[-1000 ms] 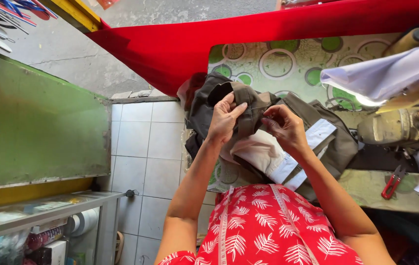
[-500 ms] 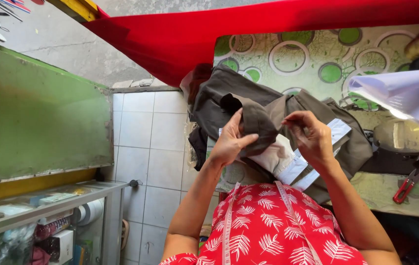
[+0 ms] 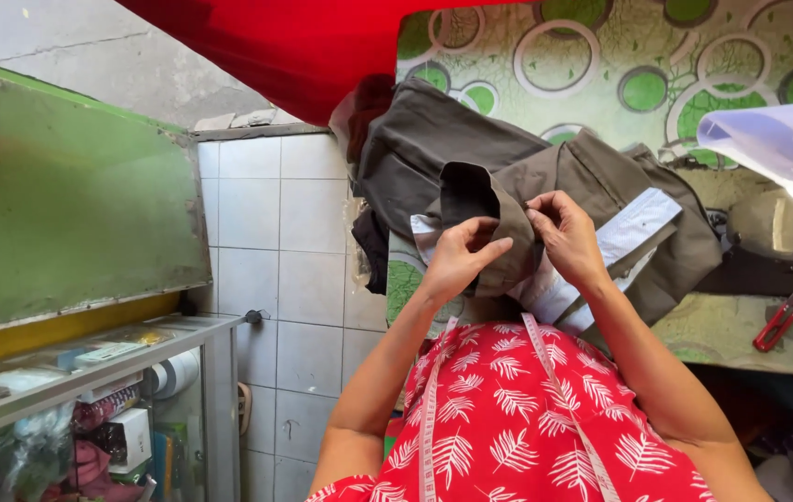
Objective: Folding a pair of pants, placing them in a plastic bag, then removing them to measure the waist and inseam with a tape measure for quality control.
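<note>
Both hands pinched a fold of an olive-brown garment (image 3: 508, 186): the left hand (image 3: 460, 260) gripped its lower edge, the right hand (image 3: 566, 237) its top. Beyond the grip lay red cloth (image 3: 303, 46); right of it, red-handled snips (image 3: 780, 319) and white fabric (image 3: 778, 139).

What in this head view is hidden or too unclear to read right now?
- Head view: left hand fingertips, tucked under the olive garment; grip unclear.
- Right hand pinch point, hidden by its own fingers.
- Sewing machine, cut by the right edge, covered by white cloth.
- Cabinet contents, blurred behind glass.
</note>
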